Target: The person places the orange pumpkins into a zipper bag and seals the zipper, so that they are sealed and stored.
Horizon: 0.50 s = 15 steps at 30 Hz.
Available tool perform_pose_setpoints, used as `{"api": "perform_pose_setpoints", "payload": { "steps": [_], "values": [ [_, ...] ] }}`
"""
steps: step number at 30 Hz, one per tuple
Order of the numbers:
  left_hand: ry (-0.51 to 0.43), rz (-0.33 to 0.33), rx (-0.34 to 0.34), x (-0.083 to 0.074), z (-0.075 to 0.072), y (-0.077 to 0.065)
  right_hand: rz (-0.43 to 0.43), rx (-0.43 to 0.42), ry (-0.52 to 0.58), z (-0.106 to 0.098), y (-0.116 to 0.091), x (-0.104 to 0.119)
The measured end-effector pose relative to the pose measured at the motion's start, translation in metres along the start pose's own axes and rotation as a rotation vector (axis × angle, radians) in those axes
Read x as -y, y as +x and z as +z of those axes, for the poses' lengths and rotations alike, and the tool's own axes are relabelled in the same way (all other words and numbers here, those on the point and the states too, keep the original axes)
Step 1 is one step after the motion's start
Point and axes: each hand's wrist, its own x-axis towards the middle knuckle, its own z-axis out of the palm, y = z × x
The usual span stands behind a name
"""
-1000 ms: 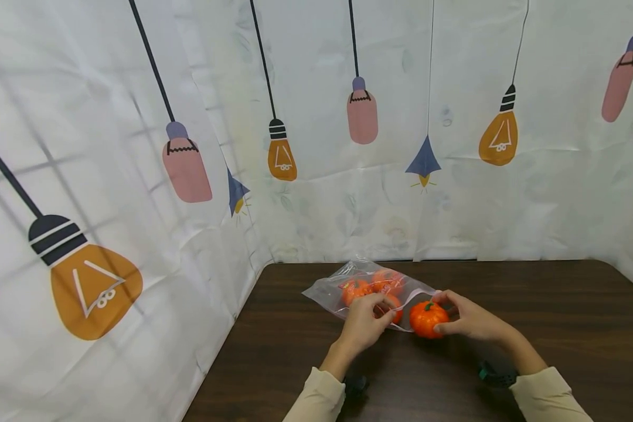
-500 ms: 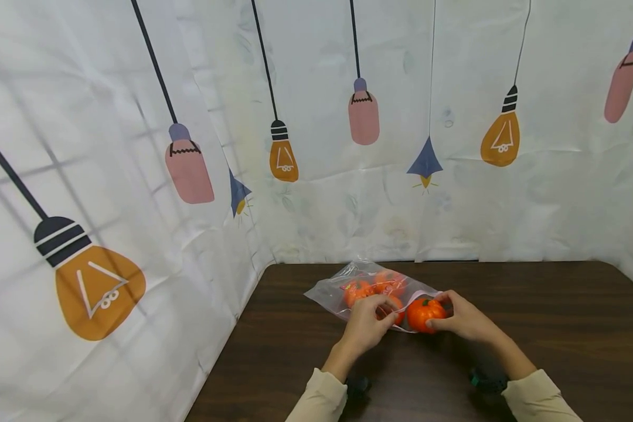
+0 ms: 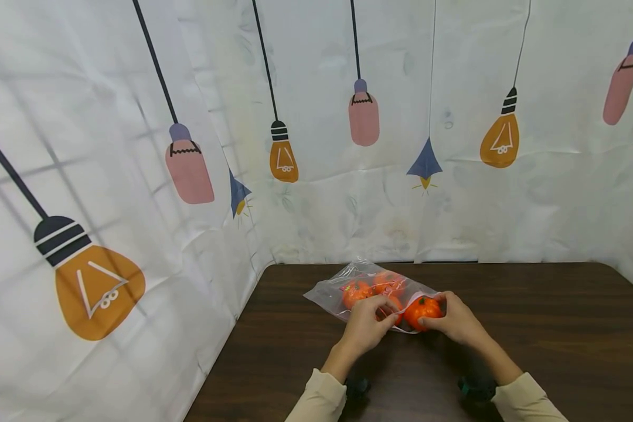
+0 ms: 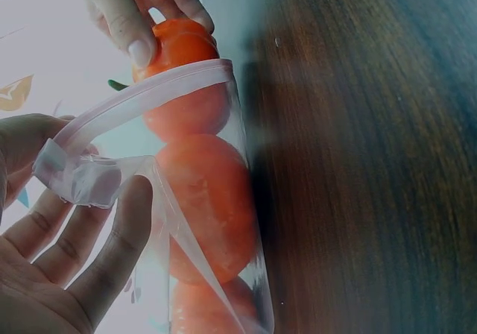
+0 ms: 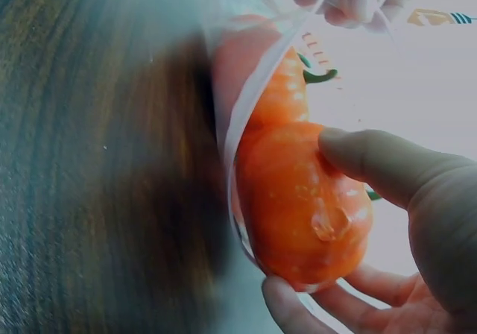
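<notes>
My left hand (image 3: 366,321) pinches the rim of a clear zip bag (image 3: 324,292) lying on the table; in the left wrist view, the rim's pale pink strip (image 4: 182,80) bows open. Several small orange pumpkins lie inside, among them one pumpkin (image 3: 356,291) near the bag's left side. At the mouth, my right hand (image 3: 460,321) grips another orange pumpkin (image 3: 423,312) between thumb and fingers. This pumpkin (image 5: 298,207) sits partly within the opening in the right wrist view, against a pumpkin deeper in the bag. My left fingers partly cover the nearest bagged pumpkin.
The dark wood-grain table (image 3: 548,328) extends to the right of the hands and in front of them. A white curtain (image 3: 316,223) printed with lamps hangs behind the table and along its left side.
My right hand has moved left with the pumpkin, from beside the bag's mouth to partly inside it. The left hand has kept its pinch on the rim, nearly still.
</notes>
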Motion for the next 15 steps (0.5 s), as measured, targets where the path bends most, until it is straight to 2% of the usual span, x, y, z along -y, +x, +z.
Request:
{"api": "perform_pose_setpoints", "payload": {
  "steps": [6, 15],
  "values": [
    [0.000, -0.002, 0.009, 0.000, 0.000, 0.000, 0.041, -0.070, 0.019, 0.008, 0.001, -0.002],
    [0.021, -0.004, 0.016, -0.002, 0.002, 0.000, 0.046, -0.143, 0.042, 0.017, 0.004, -0.005]
  ]
}}
